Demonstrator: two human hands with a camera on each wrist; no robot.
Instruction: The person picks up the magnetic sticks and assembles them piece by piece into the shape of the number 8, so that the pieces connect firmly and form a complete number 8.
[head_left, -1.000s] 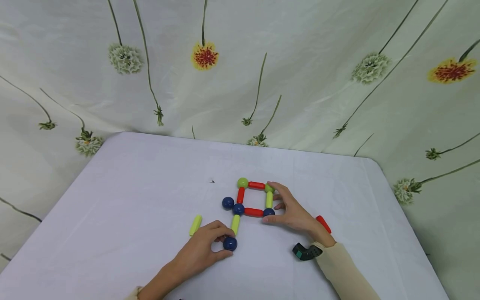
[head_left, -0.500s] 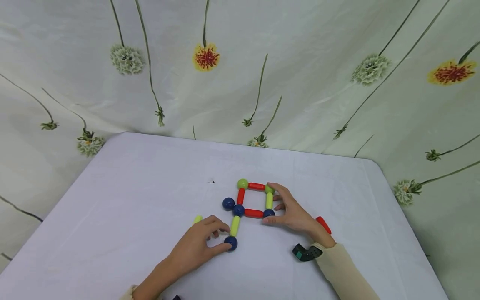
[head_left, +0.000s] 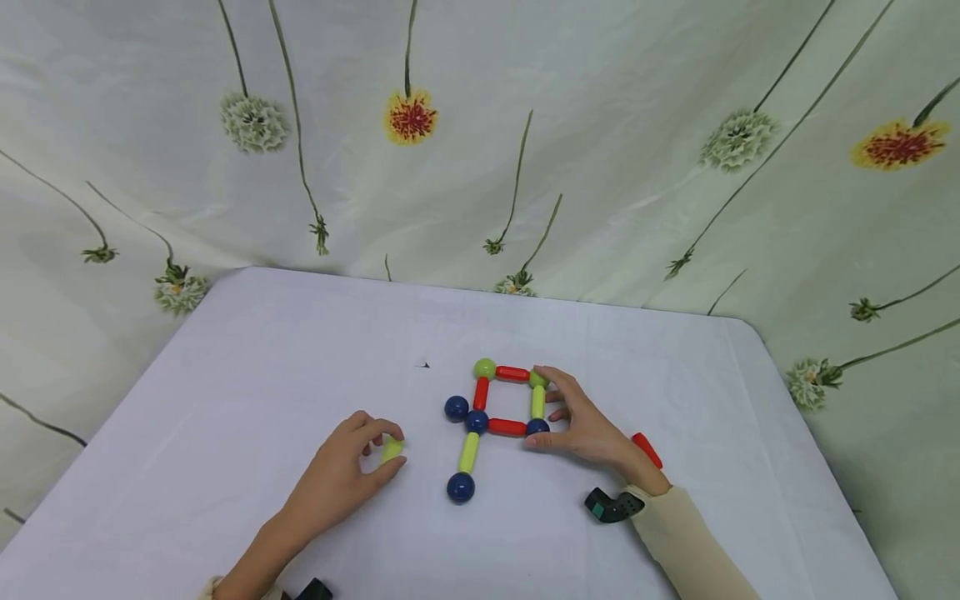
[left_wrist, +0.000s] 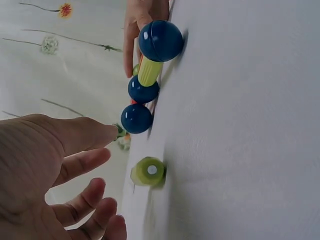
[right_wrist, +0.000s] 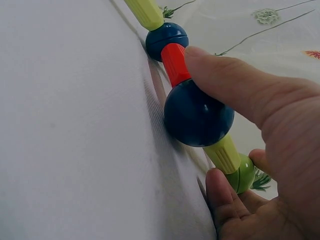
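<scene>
In the head view a square of red and yellow-green rods joined by balls (head_left: pixel 508 427) lies on the table, with a yellow-green rod (head_left: pixel 468 454) running from one corner to a blue ball (head_left: pixel 461 487). Another blue ball (head_left: pixel 456 407) sits against that corner. My right hand (head_left: pixel 592 425) holds the square's right side, thumb on the blue corner ball (right_wrist: pixel 197 115), fingers around the yellow-green rod and green ball (right_wrist: pixel 243 175). Around a loose yellow-green rod (left_wrist: pixel 149 171) my left hand (head_left: pixel 337 471) spreads thumb and fingers; the left wrist view shows them apart from it.
A loose red rod (head_left: pixel 647 450) lies beside my right forearm. Below it a black wrist device (head_left: pixel 613 505) sits at the right sleeve. White cloth covers the table (head_left: pixel 300 350), and a flower-patterned sheet (head_left: pixel 465 192) hangs behind its far edge.
My left hand has let go of the lower blue ball and moved left to the loose yellow-green rod. My right hand stays at the square's right side.
</scene>
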